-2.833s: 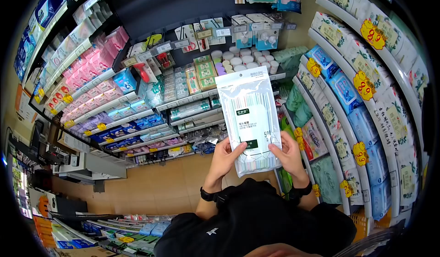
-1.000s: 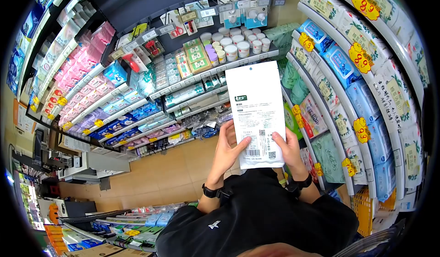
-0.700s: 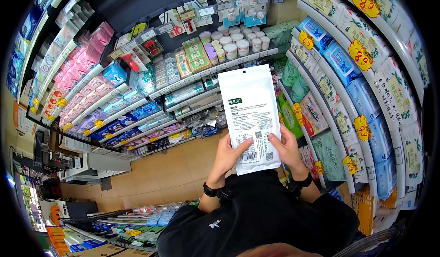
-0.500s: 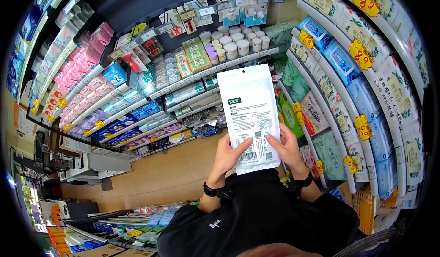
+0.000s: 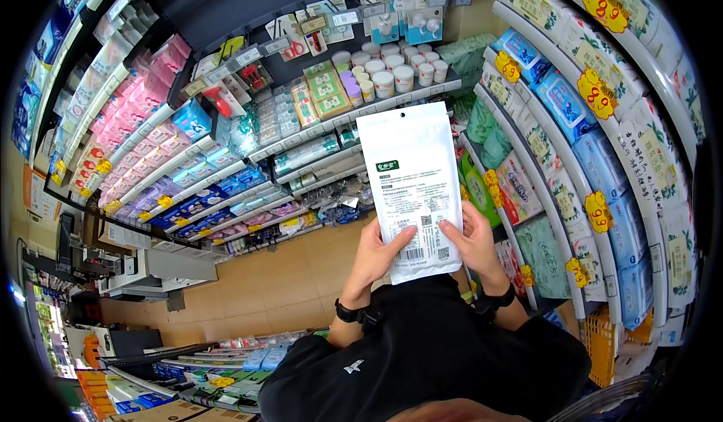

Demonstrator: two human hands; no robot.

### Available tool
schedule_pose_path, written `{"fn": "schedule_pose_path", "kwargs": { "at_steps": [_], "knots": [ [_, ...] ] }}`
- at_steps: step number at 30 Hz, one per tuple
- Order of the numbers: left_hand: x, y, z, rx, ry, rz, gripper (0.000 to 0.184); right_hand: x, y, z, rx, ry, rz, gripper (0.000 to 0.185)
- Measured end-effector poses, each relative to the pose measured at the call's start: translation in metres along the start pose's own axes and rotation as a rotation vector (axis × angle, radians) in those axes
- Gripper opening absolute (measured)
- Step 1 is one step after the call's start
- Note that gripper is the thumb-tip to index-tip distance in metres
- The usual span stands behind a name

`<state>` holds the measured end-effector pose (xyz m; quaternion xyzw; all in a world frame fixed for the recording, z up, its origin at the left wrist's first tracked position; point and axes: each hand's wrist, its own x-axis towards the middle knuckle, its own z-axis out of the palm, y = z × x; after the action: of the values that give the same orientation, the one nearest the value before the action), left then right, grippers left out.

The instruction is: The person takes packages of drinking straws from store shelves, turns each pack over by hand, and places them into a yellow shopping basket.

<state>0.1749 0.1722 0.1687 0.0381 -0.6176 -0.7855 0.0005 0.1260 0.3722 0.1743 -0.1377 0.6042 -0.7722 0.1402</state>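
Observation:
Both my hands hold a flat white plastic package [image 5: 410,151] in front of my chest. Its printed side faces me, with a small green label, lines of dark text, a barcode and square codes. A small hang hole shows near its top edge. My left hand [image 5: 380,250] grips the lower left edge, thumb pressed on the print. At the lower right edge, my right hand [image 5: 472,243] grips the same way. The other fingers go behind the package and are partly hidden. What is inside the package cannot be seen.
Ahead stands a shelf [image 5: 354,113] with white-lidded jars [image 5: 384,83] and hanging packs. Pink packages [image 5: 132,98] fill the left shelves. Close on the right are shelves of tissue packs [image 5: 633,143] and blue wipes packs [image 5: 565,106]. A yellow basket [image 5: 600,347] sits lower right.
The package's top has tipped slightly, shifting its upper edge a little up and to the right. Both hands keep the same grip. The view has shifted very slightly.

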Motion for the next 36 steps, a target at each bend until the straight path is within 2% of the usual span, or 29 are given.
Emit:
{"fn": "schedule_pose_path", "kwargs": {
  "at_steps": [12, 26, 36],
  "knots": [
    [-0.002, -0.012, -0.011, -0.032, -0.029, -0.003, 0.035, -0.003, -0.001, -0.002, -0.086, 0.029, -0.035, 0.030],
    [-0.007, -0.006, -0.007, -0.085, -0.047, 0.000, 0.035, -0.004, -0.010, 0.003, -0.117, 0.064, -0.120, 0.053],
    [-0.008, -0.007, -0.006, -0.084, -0.046, -0.003, 0.035, -0.006, -0.011, 0.004, -0.115, 0.063, -0.128, 0.054]
  ]
}}
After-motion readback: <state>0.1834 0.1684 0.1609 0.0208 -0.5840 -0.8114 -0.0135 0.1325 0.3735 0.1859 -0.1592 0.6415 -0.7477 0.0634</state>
